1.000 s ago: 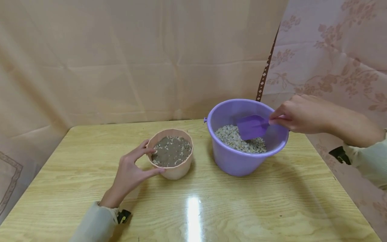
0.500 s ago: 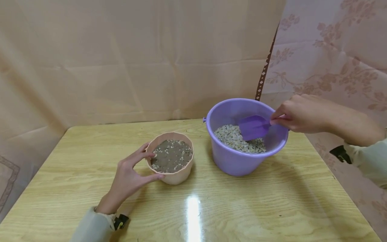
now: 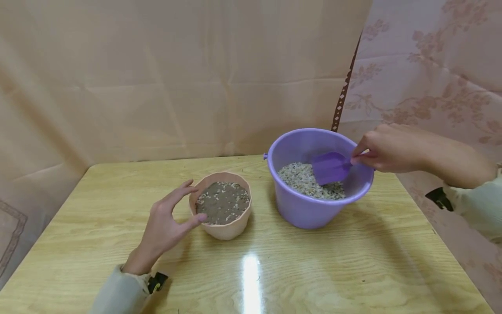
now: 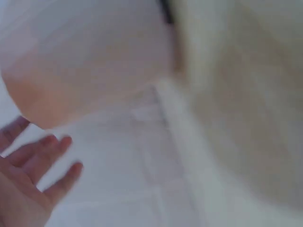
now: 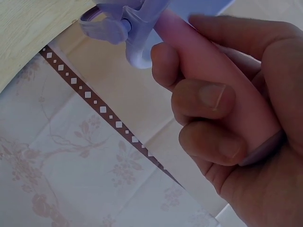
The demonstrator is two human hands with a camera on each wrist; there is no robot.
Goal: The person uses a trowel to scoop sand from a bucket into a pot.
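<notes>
The left hand lies on the desk just beside the peach pot, fingers spread and only slightly bent. The thumb tip appears to touch the pot wall, while the index finger stands near the rim; the hand grips nothing. The left wrist view is blurred and shows only the extended fingers below the pot's pale wall. The pot stands upright, filled with brown soil scattered with pale gravel. To its right, well apart from it, stands the purple bucket, holding light gravel. The purple scoop rests blade-down inside the bucket, its tip at the gravel. The right hand is over the bucket's right rim, with fingers curled round the scoop's pink handle.
</notes>
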